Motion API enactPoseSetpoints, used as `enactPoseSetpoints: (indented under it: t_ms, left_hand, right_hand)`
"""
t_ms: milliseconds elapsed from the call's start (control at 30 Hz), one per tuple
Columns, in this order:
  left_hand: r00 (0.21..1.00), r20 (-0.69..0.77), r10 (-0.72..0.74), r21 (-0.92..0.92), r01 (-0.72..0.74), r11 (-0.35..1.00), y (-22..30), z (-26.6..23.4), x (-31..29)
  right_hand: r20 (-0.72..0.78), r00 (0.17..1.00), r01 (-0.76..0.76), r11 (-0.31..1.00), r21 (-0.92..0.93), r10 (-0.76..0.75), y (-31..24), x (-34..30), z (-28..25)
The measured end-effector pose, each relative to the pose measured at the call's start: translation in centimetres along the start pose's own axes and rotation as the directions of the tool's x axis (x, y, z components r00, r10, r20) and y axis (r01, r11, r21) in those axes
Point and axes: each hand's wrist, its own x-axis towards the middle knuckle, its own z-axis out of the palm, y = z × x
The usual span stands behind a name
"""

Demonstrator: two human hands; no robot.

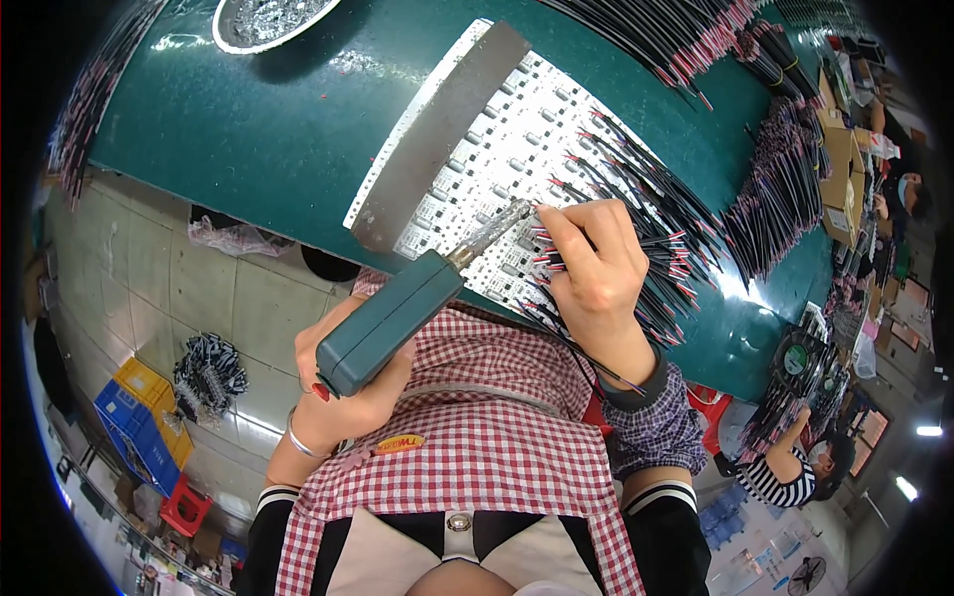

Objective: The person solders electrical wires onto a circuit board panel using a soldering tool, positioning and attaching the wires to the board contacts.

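Observation:
My left hand (pixel 353 372) is wrapped round the dark green, boxy handle of a soldering gun (pixel 393 320). Its silvery tip points up and right, over a white circuit board panel (pixel 467 214) covered with small components. Close to that tip, my right hand (pixel 598 263) pinches a thin black-sheathed cable (pixel 608 373) with coloured ends; the pinched end is mostly hidden by the fingers. Several more cables (pixel 646 184) fan out from the panel's right side, their ends lying on the board, and others lie under my right hand. A dull grey-brown bar (pixel 437 139) rests across the panel's left part.
The green tabletop (pixel 248 139) carries a white-rimmed bowl (pixel 270 20) of silvery material at the far left. Large cable bundles (pixel 780 189) lie at the right, and more (pixel 94 109) at the left edge. Blue and yellow crates (pixel 144 422) stand below left. Other people sit at the right.

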Motion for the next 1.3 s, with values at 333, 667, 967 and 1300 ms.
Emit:
enactPoseSetpoints:
  t_ms: [333,667,967,1300]
  left_hand:
    - [0.994,-0.110,0.025,0.038,-0.021,0.999,-0.6,0.0,-0.9]
    - [0.990,-0.114,0.081,0.209,-0.055,0.976,-0.9,-0.1,-1.6]
    - [0.965,-0.045,0.260,0.346,-0.229,0.910,-1.2,-0.5,-1.1]
    - [0.990,-0.072,0.124,0.194,-0.108,0.975,-1.1,-0.2,-0.9]
  right_hand:
    - [0.003,1.000,-0.016,1.000,0.010,0.016,0.2,0.0,0.0]
    - [-0.007,0.994,-0.109,0.994,-0.017,0.109,-1.1,-1.0,-0.5]
    - [0.020,1.000,0.011,0.999,-0.043,-0.010,-0.9,-1.1,-0.4]
    - [-0.008,0.998,-0.057,0.998,-0.025,0.056,-1.1,-0.9,-0.2]
